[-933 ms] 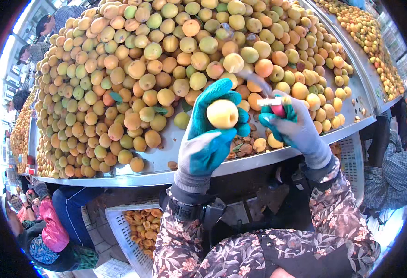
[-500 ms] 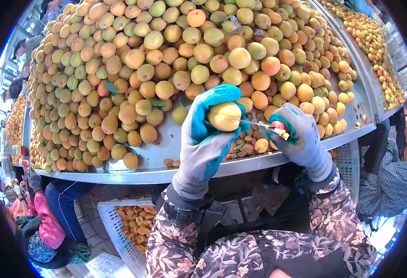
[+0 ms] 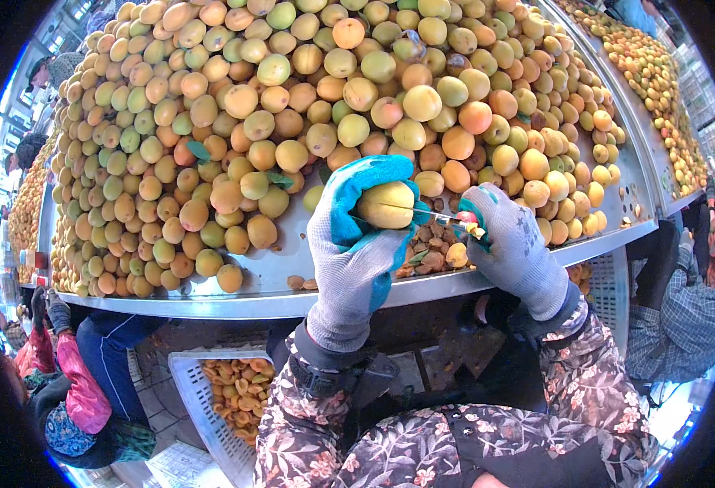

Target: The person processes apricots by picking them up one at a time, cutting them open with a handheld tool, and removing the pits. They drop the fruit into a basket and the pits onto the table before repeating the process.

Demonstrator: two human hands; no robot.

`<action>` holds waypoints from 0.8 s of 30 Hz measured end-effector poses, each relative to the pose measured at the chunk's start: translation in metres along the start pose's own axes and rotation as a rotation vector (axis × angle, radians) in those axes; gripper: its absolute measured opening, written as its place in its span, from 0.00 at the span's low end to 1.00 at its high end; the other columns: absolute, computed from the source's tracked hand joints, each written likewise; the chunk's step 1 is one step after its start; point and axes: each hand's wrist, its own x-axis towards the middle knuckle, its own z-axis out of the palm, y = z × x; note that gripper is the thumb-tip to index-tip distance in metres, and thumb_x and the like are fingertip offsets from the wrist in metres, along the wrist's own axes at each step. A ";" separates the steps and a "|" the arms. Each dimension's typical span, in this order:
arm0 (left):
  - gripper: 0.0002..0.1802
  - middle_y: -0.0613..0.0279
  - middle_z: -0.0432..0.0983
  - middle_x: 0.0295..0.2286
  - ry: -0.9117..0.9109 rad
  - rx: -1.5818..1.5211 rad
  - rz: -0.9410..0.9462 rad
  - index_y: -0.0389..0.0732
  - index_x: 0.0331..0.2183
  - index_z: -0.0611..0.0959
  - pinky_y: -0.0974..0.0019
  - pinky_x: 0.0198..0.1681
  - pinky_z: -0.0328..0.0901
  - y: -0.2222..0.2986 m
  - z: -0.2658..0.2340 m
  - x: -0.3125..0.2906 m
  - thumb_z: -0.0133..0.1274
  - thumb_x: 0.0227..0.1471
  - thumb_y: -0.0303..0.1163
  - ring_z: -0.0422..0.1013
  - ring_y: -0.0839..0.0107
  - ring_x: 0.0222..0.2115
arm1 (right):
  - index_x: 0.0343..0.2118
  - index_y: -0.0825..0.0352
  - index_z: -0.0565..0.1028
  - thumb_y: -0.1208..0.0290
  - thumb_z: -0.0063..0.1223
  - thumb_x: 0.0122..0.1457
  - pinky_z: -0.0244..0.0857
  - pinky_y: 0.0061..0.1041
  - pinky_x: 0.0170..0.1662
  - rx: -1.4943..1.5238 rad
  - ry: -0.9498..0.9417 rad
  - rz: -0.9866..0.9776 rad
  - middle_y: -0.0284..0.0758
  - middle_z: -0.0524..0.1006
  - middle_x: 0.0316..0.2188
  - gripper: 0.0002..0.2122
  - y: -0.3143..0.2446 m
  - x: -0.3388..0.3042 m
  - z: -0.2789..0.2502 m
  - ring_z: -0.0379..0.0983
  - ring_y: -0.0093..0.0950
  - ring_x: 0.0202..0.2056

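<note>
My left hand (image 3: 356,232), in a grey and teal glove, is closed around a yellow apricot (image 3: 386,206) above the table's near edge. A cut line runs along the fruit's side. My right hand (image 3: 504,240), gloved the same way, grips a small knife (image 3: 465,224) with a red and pale handle. Its thin blade points left, with the tip at the apricot. Beneath the knife lie apricot stones and scraps (image 3: 433,252) on the metal table (image 3: 280,264).
A large heap of apricots (image 3: 235,138) covers the table beyond my hands. Below the edge, a white crate (image 3: 203,398) holds halved apricots (image 3: 239,390). Another crate (image 3: 606,297) stands at right. Other people sit at left (image 3: 85,390) and right (image 3: 679,325).
Both hands have shifted slightly left. The apricot has turned in my left hand, and a longer cut line now shows along it.
</note>
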 end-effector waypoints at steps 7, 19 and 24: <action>0.29 0.55 0.73 0.42 -0.053 0.703 0.227 0.42 0.45 0.79 0.63 0.44 0.67 0.003 -0.014 0.010 0.60 0.33 0.21 0.73 0.63 0.39 | 0.36 0.62 0.67 0.76 0.55 0.44 0.64 0.39 0.29 -0.113 0.013 -0.011 0.40 0.68 0.29 0.15 -0.002 0.007 -0.012 0.72 0.42 0.31; 0.35 0.56 0.73 0.45 -0.071 -0.377 -0.359 0.32 0.49 0.73 0.64 0.53 0.65 0.006 0.003 0.000 0.65 0.35 0.21 0.71 0.70 0.46 | 0.37 0.65 0.67 0.77 0.55 0.44 0.65 0.38 0.30 0.120 0.005 -0.064 0.42 0.70 0.31 0.16 0.000 0.004 -0.006 0.72 0.44 0.32; 0.31 0.54 0.73 0.45 -0.216 -0.233 -0.302 0.32 0.49 0.73 0.66 0.51 0.65 0.004 -0.001 0.008 0.61 0.39 0.25 0.71 0.67 0.46 | 0.41 0.66 0.67 0.76 0.56 0.43 0.65 0.38 0.30 0.067 -0.029 -0.018 0.42 0.69 0.31 0.19 0.005 0.000 -0.007 0.71 0.45 0.32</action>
